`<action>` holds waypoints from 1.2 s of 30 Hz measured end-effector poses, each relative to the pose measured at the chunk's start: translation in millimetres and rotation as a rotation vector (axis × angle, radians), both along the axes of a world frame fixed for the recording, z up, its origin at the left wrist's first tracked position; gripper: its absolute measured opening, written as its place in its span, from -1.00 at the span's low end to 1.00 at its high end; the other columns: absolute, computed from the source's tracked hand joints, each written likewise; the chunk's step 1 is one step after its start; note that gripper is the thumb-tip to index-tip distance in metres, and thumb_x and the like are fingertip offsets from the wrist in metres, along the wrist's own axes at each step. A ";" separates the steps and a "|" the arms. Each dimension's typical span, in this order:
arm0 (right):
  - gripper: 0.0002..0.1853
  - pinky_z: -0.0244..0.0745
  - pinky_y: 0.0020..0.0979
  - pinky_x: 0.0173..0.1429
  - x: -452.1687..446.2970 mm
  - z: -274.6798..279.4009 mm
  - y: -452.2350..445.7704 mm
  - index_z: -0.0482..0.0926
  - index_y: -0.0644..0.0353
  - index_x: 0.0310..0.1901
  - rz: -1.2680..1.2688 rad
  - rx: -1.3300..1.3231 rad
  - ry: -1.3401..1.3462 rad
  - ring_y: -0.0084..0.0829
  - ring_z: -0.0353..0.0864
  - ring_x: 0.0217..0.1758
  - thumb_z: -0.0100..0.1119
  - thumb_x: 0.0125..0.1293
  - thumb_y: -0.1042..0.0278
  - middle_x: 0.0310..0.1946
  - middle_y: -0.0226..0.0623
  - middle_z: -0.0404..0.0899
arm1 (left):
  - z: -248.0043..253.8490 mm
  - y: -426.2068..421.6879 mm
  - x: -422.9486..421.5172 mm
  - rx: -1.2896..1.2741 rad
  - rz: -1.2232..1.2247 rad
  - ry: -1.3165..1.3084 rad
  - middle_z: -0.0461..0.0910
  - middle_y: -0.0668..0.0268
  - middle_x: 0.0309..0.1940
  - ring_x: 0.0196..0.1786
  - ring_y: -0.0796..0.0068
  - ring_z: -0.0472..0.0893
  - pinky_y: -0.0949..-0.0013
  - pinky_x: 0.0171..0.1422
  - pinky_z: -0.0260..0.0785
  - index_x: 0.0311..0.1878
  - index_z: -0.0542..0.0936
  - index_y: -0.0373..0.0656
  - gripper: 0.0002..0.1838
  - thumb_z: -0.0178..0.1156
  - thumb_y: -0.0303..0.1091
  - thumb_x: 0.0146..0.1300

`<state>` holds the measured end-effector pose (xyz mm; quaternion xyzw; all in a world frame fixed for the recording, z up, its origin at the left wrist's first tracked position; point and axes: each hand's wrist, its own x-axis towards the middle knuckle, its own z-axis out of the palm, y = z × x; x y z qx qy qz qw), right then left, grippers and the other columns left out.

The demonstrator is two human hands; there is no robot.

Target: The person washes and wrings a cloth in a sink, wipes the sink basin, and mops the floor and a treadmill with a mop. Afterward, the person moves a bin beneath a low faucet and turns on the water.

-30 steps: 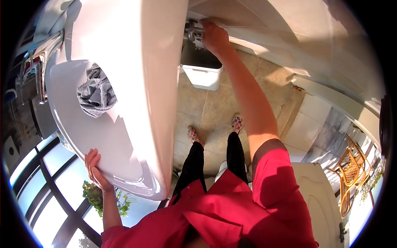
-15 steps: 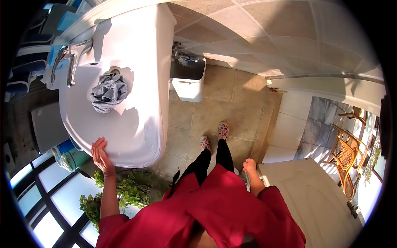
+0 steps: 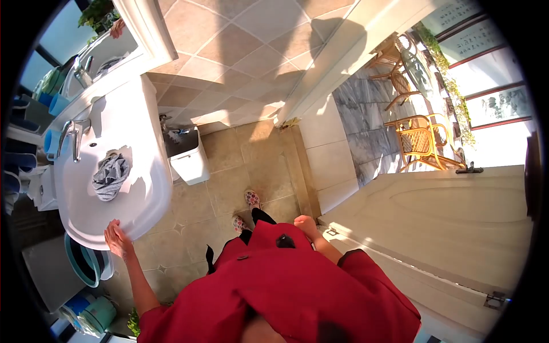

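Observation:
My left hand (image 3: 119, 239) is at the front rim of the white washbasin (image 3: 146, 166), its fingers stretched out and touching the edge. Nothing is held in it. A crumpled grey cloth (image 3: 111, 176) lies in the bowl near the drain, under a chrome tap (image 3: 74, 137). My right hand (image 3: 309, 227) hangs in front of the red garment (image 3: 280, 274), fingers curled into a loose fist, with nothing visible in it. It is nearest the white door (image 3: 434, 223).
A white bin (image 3: 191, 166) stands on the tiled floor beside the basin. Blue-green basins (image 3: 83, 260) are below left. Past the doorway threshold (image 3: 303, 171) are wicker chairs (image 3: 420, 140) and a glass table (image 3: 416, 71). A mirror (image 3: 108, 40) hangs above the basin.
The view has swung right toward the doorway, so the basin sits farther left and more of the door and chairs shows. My left hand stays at the basin's rim; my right hand remains curled.

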<state>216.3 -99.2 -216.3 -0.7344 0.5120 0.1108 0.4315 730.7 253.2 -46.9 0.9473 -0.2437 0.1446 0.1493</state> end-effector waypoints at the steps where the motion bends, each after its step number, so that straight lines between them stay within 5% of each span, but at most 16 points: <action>1: -0.80 0.44 -0.44 -0.37 -12.7 4.4 -1.1 0.57 0.28 -0.50 0.076 0.015 0.063 -0.48 0.50 -0.56 0.14 0.00 0.29 -0.62 -0.28 0.54 | -0.3 -0.5 1.0 -0.005 -0.004 0.015 0.58 0.27 -0.21 -0.10 0.21 0.50 0.20 0.16 0.21 -0.31 0.54 -0.16 -0.71 -0.18 -0.28 0.28; 4: -0.80 0.40 -0.42 -0.44 -62.5 -4.2 21.2 0.56 0.27 -0.52 -0.158 -0.142 -0.073 -0.49 0.48 -0.60 0.11 0.02 0.29 -0.69 -0.30 0.50 | 2.3 -3.3 3.4 -0.014 0.034 0.045 0.58 0.27 -0.25 -0.13 0.22 0.50 0.24 0.07 0.27 -0.30 0.56 -0.17 -0.79 -0.07 -0.35 0.23; 5: -0.79 0.39 -0.41 -0.46 -74.2 3.2 21.6 0.59 0.24 -0.49 -0.382 0.238 0.012 -0.48 0.48 -0.60 0.16 0.00 0.24 -0.70 -0.33 0.50 | -0.7 0.6 8.6 0.009 0.031 0.066 0.58 0.26 -0.25 -0.15 0.21 0.50 0.24 0.03 0.30 -0.28 0.57 -0.17 -0.80 -0.04 -0.35 0.21; 11: -0.73 0.41 -0.31 -0.63 -96.4 37.2 50.3 0.52 0.34 -0.62 -0.511 0.230 -0.024 -0.32 0.53 -0.73 0.08 0.01 0.28 -0.75 -0.17 0.49 | 29.4 -40.6 5.0 -0.045 0.158 0.376 0.56 0.13 -0.19 -0.09 0.10 0.49 0.20 0.02 0.31 -0.19 0.56 -0.23 -0.72 -0.03 -0.23 0.28; 13: -0.69 0.43 -0.23 -0.46 -89.8 48.8 39.7 0.57 0.29 -0.57 -0.358 0.251 0.047 -0.19 0.56 -0.55 0.08 -0.01 0.16 -0.63 -0.09 0.54 | 26.3 -71.5 -3.4 -0.146 0.019 0.244 0.53 0.07 -0.14 -0.06 0.09 0.48 0.22 0.06 0.30 -0.16 0.54 -0.29 -0.68 -0.03 -0.20 0.29; 16: -0.66 0.47 -0.12 -0.30 -105.8 -11.2 20.2 0.59 0.24 -0.56 -0.045 0.036 0.107 -0.01 0.57 -0.37 0.07 -0.06 0.08 -0.52 0.01 0.54 | 12.1 -121.1 -15.8 -0.292 -0.106 0.292 0.48 0.01 -0.06 -0.01 0.07 0.47 0.24 0.11 0.28 -0.03 0.44 -0.38 -0.59 -0.05 -0.16 0.31; 18: -0.70 0.48 -0.14 -0.30 -108.8 -32.5 1.5 0.59 0.21 -0.59 0.222 -0.229 0.171 -0.06 0.58 -0.39 0.06 -0.06 0.12 -0.53 -0.06 0.56 | -13.7 -144.5 -21.2 -0.425 -0.126 0.391 0.48 0.01 -0.05 -0.01 0.08 0.47 0.24 0.10 0.29 0.01 0.41 -0.35 -0.59 -0.06 -0.16 0.32; 21: -0.86 0.51 -0.25 -0.35 -105.7 -1.8 -44.5 0.62 0.19 -0.62 0.574 -0.312 0.350 -0.18 0.62 -0.39 0.22 -0.30 0.34 -0.56 -0.16 0.59 | 4.3 -171.6 -52.9 -0.184 0.044 0.385 0.50 0.09 -0.07 -0.04 0.11 0.50 0.22 0.03 0.32 0.03 0.40 -0.22 -0.61 -0.12 -0.12 0.33; 27: -0.86 0.50 -0.24 -0.37 -130.1 -25.5 -118.3 0.63 0.14 -0.63 0.530 -0.223 0.339 -0.18 0.62 -0.40 0.27 -0.38 0.38 -0.52 -0.17 0.60 | 26.1 -188.0 -76.4 -0.092 0.136 0.268 0.53 0.17 -0.10 -0.07 0.12 0.51 0.20 -0.03 0.32 -0.02 0.45 -0.11 -0.64 -0.16 -0.09 0.34; 30: -0.79 0.50 -0.22 -0.32 -135.0 -50.3 -146.2 0.63 0.09 -0.59 0.517 -0.383 0.354 -0.16 0.61 -0.34 0.12 -0.08 0.17 -0.48 -0.19 0.61 | 15.6 -181.8 -67.5 -0.077 0.149 0.254 0.53 0.19 -0.10 -0.08 0.13 0.51 0.21 -0.03 0.32 -0.02 0.45 -0.11 -0.65 -0.15 -0.09 0.34; 36: -0.59 0.43 -0.13 -0.17 -101.8 -6.8 -193.1 0.61 0.20 -0.49 -0.153 -0.190 0.077 0.02 0.53 -0.24 -0.04 0.06 -0.01 -0.40 0.00 0.56 | 17.1 -185.4 -61.7 -0.061 0.232 0.279 0.56 0.18 -0.16 -0.12 0.14 0.53 0.21 -0.05 0.32 -0.08 0.49 -0.10 -0.61 -0.14 -0.02 0.31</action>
